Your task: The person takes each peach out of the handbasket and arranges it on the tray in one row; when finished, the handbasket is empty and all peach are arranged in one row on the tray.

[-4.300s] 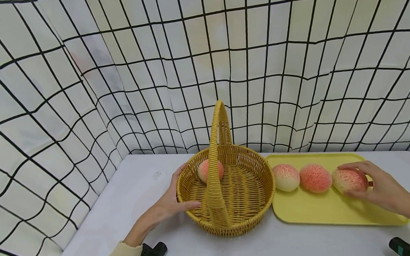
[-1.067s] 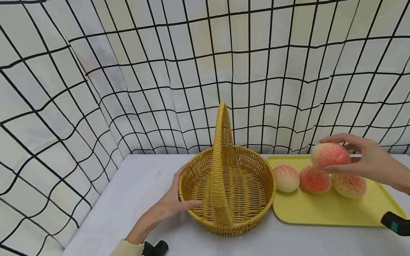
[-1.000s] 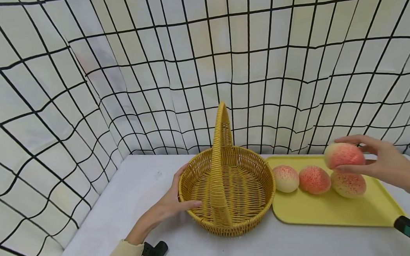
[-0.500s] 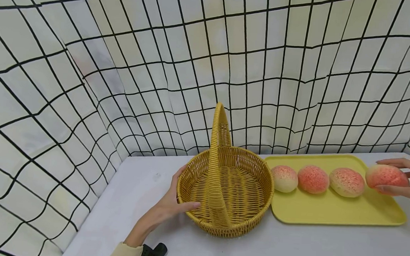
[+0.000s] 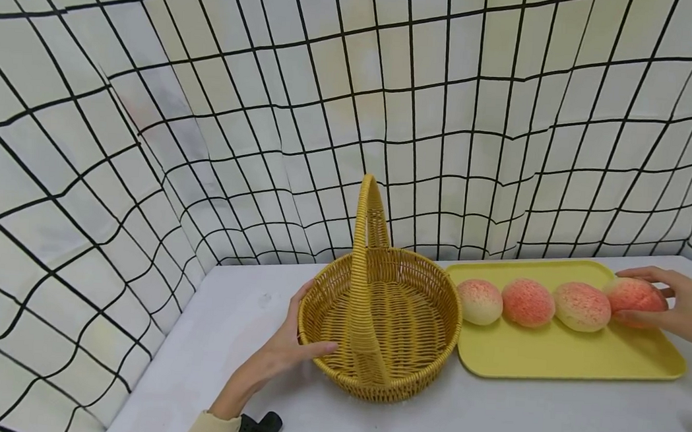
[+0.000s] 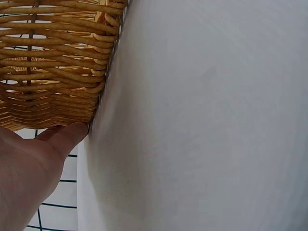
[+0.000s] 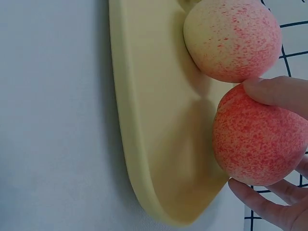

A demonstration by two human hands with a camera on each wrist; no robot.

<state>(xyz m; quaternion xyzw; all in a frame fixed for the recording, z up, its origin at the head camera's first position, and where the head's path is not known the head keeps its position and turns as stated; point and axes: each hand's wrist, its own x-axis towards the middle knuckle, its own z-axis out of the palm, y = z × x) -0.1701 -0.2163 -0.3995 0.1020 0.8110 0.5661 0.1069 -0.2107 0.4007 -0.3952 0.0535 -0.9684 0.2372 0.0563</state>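
Observation:
My left hand [image 5: 286, 344] grips the left side of a round golden wicker basket [image 5: 391, 389], thumb over the rim and fingers against its outer wall. No fruit shows inside the basket. To its right lies a yellow tray [image 5: 557, 358] with several pink-and-cream peaches in a row. My right hand [image 5: 690, 308] holds the rightmost, redder peach [image 5: 637, 296] between thumb and fingers, at the tray's right end. In the right wrist view this held peach [image 7: 260, 139] touches the neighbouring peach [image 7: 233, 38]. Only part of the left hand [image 6: 31, 168] appears in the left wrist view.
A white tabletop [image 5: 458, 421] carries the basket and tray, which almost touch. Behind and to the left rises a white cloth wall with a black grid [image 5: 256, 131]. A black device [image 5: 259, 429] sits at the left wrist, beside a beige sleeve [image 5: 212, 429].
The peach that was in the basket has gone from it. My right hand has carried a peach over the row and down to the tray's right end. The left hand stays on the basket.

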